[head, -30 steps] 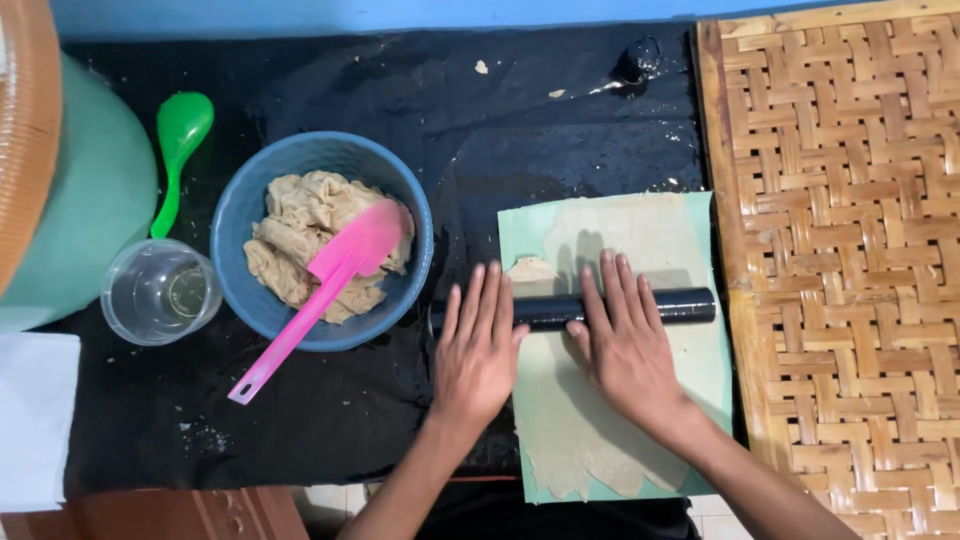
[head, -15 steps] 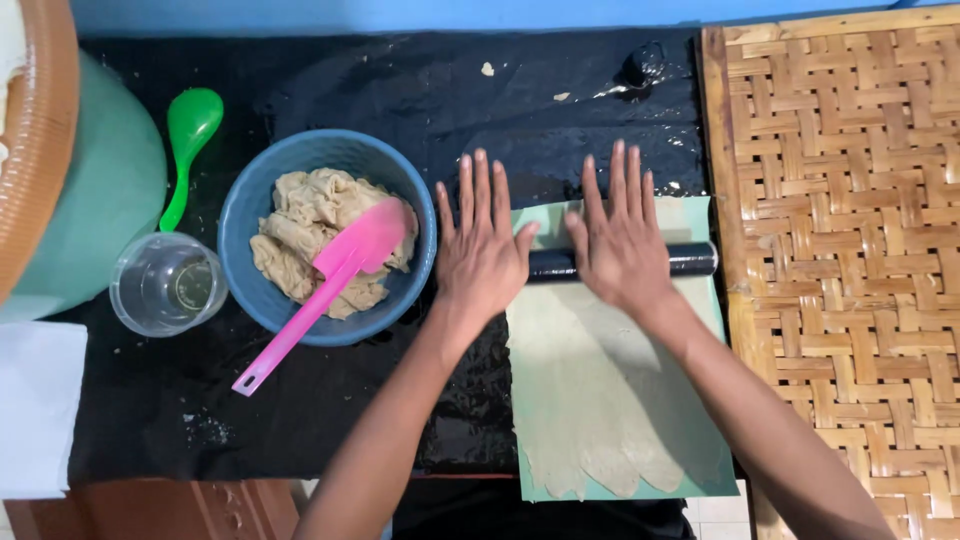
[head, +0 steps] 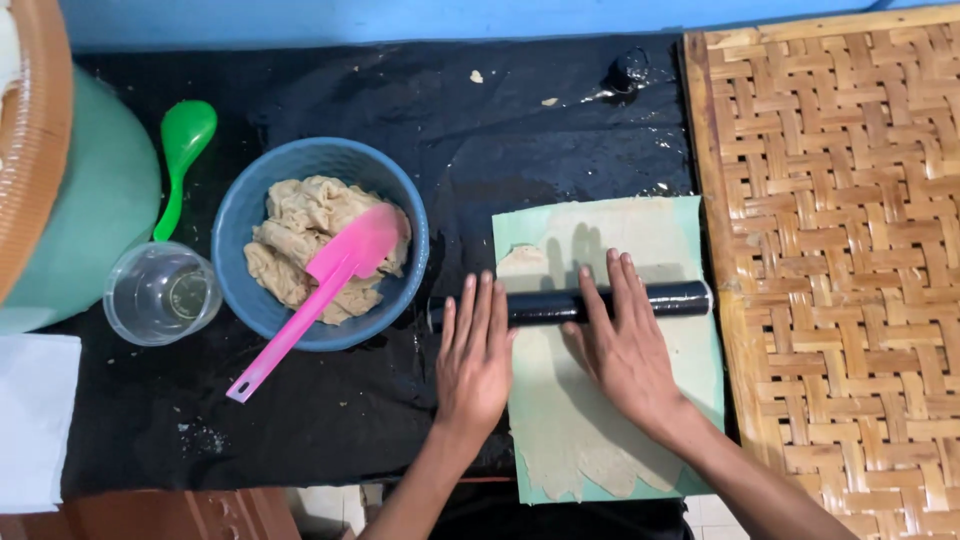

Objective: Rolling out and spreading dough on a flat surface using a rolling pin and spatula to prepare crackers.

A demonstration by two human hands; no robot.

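Head view, looking straight down. Left hand [head: 472,362] and right hand [head: 622,345] both lay flat, fingers straight and spread, palms pressing on a black cylindrical rolling pin [head: 570,305]. Neither grip was closed round it; open palms bore down on top of the pin, nothing clasped.

The pin lay crosswise over a pale green sheet [head: 690,240], itself on the black-covered table [head: 330,440]. Under the pin, a thin layer of tan dough [head: 560,420] ran from about the pin's line toward 6 o'clock, where its edge was ragged and scalloped near the sheet's lower border. A thinner film of dough showed on the sheet toward 12 o'clock from the pin.

Judgement on progress: the piece on the sheet looked well flattened, already covering most of the sheet's length; the uneven lower edge suggested some evening-out remained.

At 9 o'clock from the hands sat a blue bowl [head: 240,215] with a good heap of unrolled dough lumps [head: 300,235], a pink spatula [head: 310,295] resting in it, handle out over the rim toward 7 o'clock. So much dough was left to roll.

Further toward 9 o'clock: clear plastic cup [head: 160,295], green spoon [head: 182,150], a large pale green container [head: 90,220]. At 3 o'clock, a woven bamboo tray [head: 840,250], nothing on it within view.
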